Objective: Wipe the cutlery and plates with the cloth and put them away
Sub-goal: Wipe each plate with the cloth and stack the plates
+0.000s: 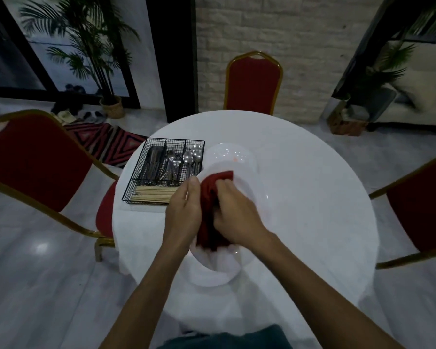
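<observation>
Watching nervously: left grip (184,215) clamped on plate (249,195) rim, right grip (234,212) bunched round cloth (213,187). I figured hard push could've popped plate loose onto tabletop (312,197).

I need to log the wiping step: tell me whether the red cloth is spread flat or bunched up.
Bunched up. The red cloth is crumpled against the white plate, gripped by the right hand.

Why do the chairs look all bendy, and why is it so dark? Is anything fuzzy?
Head view: the wide lens bows the left chair near the edge; the light is dim, with one glare patch on the floor; the red cloth under the right hand looks smeared against the white plate.
</observation>
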`<state>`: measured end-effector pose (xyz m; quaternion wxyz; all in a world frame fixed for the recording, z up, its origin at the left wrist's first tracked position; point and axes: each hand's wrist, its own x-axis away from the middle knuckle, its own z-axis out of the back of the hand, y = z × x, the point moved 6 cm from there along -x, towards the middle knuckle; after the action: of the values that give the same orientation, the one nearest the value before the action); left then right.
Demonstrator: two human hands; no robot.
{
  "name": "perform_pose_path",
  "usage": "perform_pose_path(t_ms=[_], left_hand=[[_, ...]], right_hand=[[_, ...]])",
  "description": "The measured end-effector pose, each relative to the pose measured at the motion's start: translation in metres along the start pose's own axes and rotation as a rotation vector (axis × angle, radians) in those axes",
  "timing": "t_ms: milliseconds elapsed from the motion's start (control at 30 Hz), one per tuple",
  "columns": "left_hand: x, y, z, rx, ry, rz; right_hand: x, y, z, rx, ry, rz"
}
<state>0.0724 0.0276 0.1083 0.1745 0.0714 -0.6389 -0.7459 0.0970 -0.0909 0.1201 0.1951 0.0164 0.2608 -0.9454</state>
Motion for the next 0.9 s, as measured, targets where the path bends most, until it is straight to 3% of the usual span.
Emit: perform_pose_path(t_ms=[100,233,300,400,533,633,767,833,900], left_hand=[[-0.005,0.005,0.011,0.025,0.016,-0.025],[-0.009,0.012,0.020,0.045,0.024,-0.054],[-0.009,0.013,0.020,0.071,0.032,-0.065],[-0.007,0.009,0.013,0.111,0.023,-0.034],[-0.005,0.011,0.003,0.068,-0.017,-0.040],[-0.009,0.013,0.004,0.082,-0.043,-0.034],[-0.008,0.007,0.011,0.089,-0.039,0.002],[-0.009,0.004,0.015,0.101,-0.043,0.016],[-0.009,0.006,0.017,0.164,-0.033,0.048]], right_hand=[[-0.009,0.042,0.009,0.154,0.070,-0.172],[0.016,0.058,-0.005,0.262,-0.136,-0.243],[0.036,0.043,-0.019,0.106,-0.280,-0.222],[0.050,0.008,-0.025,-0.365,-0.387,-0.242],[0.045,-0.027,-0.020,-0.569,-0.276,-0.127],[0.053,-0.023,-0.027,-0.454,-0.243,-0.040],[0.056,0.025,-0.027,-0.052,-0.267,0.004],[0.049,0.055,-0.016,0.172,-0.133,0.003],[0.045,0.077,0.000,0.315,0.122,-0.020]])
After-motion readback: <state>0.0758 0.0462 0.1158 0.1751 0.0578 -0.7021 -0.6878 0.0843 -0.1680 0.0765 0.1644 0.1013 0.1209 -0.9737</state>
